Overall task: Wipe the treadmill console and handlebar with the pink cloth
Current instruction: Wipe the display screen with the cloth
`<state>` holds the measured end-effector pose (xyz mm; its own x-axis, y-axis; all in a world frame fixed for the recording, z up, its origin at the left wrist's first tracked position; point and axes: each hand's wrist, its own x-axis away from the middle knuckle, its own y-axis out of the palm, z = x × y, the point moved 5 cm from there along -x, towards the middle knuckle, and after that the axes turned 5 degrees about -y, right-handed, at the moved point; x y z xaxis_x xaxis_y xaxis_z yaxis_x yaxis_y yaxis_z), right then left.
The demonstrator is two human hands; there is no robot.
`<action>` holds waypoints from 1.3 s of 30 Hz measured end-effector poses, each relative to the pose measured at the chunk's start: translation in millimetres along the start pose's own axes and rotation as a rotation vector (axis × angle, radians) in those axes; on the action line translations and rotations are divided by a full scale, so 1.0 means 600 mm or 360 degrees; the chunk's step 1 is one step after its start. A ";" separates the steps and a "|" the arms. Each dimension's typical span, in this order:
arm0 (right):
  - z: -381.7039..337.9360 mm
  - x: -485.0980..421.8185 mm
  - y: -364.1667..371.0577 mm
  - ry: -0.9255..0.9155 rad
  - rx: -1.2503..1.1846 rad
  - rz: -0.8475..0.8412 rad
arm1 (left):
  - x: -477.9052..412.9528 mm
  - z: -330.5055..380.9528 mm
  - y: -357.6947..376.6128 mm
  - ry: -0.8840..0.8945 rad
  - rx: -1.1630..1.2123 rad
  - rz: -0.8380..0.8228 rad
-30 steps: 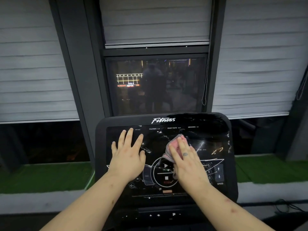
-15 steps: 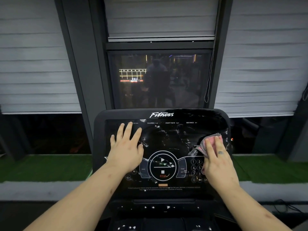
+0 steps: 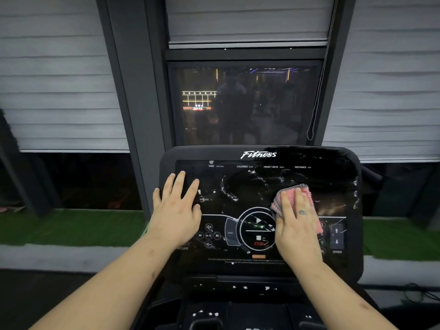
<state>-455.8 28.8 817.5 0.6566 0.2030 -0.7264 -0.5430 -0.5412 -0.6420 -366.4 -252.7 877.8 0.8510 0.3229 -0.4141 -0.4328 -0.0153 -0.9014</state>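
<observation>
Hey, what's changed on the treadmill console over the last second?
The right hand swept the pink cloth rightward across the console to near its right edge, then back toward the centre. The left hand stayed flat on the console's left side.

left hand (image 3: 175, 214) flat, fingers spread, on left part of treadmill console (image 3: 259, 184) | right hand (image 3: 296, 225) presses pink cloth (image 3: 289, 198) with straight fingers on right part of the glossy, wet-streaked panel | dark window (image 3: 242, 103) and grey blinds (image 3: 59, 79) behind
</observation>
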 end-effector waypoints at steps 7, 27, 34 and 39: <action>-0.125 -0.014 0.049 -0.0154 -0.0024 -0.0035 | 0.009 -0.049 0.007 -0.0006 -0.0010 0.0022; -0.227 0.019 0.083 -0.0704 0.0111 -0.0322 | 0.028 -0.070 0.021 0.0063 -0.0010 0.0008; -0.091 0.043 0.037 -0.0483 0.0134 -0.0269 | 0.039 -0.059 0.028 -0.0018 0.0021 0.0006; 0.013 0.057 -0.002 -0.0287 0.0184 -0.0215 | 0.050 -0.049 0.038 -0.0055 0.0041 0.0014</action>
<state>-437.1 42.6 791.5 0.6289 0.4151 -0.6574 -0.5199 -0.4042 -0.7525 -342.1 -271.4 841.4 0.8365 0.3554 -0.4171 -0.4483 0.0059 -0.8939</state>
